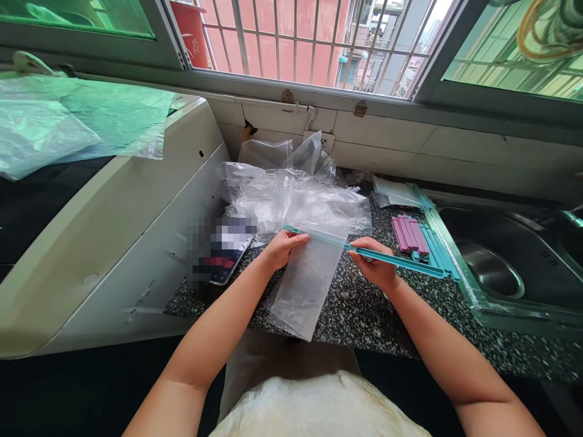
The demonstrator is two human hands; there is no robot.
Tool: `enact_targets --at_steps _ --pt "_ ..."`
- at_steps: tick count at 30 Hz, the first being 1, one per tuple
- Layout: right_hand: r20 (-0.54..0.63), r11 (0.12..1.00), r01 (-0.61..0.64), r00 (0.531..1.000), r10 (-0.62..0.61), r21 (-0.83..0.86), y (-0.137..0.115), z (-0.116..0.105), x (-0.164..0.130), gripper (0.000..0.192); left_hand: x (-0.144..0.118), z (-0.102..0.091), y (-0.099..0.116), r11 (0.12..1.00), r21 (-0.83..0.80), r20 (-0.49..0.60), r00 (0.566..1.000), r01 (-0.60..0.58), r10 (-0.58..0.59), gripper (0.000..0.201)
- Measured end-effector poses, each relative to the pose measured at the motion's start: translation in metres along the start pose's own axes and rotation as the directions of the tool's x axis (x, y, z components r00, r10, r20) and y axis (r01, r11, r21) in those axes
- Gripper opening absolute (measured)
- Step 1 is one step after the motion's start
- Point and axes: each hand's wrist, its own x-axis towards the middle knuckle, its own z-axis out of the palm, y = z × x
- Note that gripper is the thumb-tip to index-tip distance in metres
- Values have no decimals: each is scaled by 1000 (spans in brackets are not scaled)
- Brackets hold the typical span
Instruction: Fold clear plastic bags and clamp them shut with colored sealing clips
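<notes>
My left hand pinches the upper left corner of a clear plastic bag, where one end of a teal strip shows. The teal strip runs along the bag's top edge. My right hand is closed on a long teal bag-sealing clip, whose near end meets the bag's upper right corner. The clip's far end points right, over the stacked clips. The bag hangs down in front of me over the speckled counter. How far the clip sits on the bag's edge I cannot tell.
Behind my hands lies a heap of clear plastic bags. Pink clips and teal clips are stacked at the right, beside a steel sink. A phone lies left; a white appliance borders that side.
</notes>
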Motion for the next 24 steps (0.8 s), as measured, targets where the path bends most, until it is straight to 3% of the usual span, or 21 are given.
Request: enact_targets --at_steps 8,13,24 --pt "24 994 87 996 -85 -62 1 0 1 5 0 0 1 995 46 -24 996 -89 90 28" --pt "38 989 80 996 -75 -126 0 -3 4 7 3 -1 0 994 45 -48 993 -103 105 27" --pt "-76 993 79 993 -86 -85 -7 -5 2 7 0 3 2 996 -15 -58 995 -86 85 31"
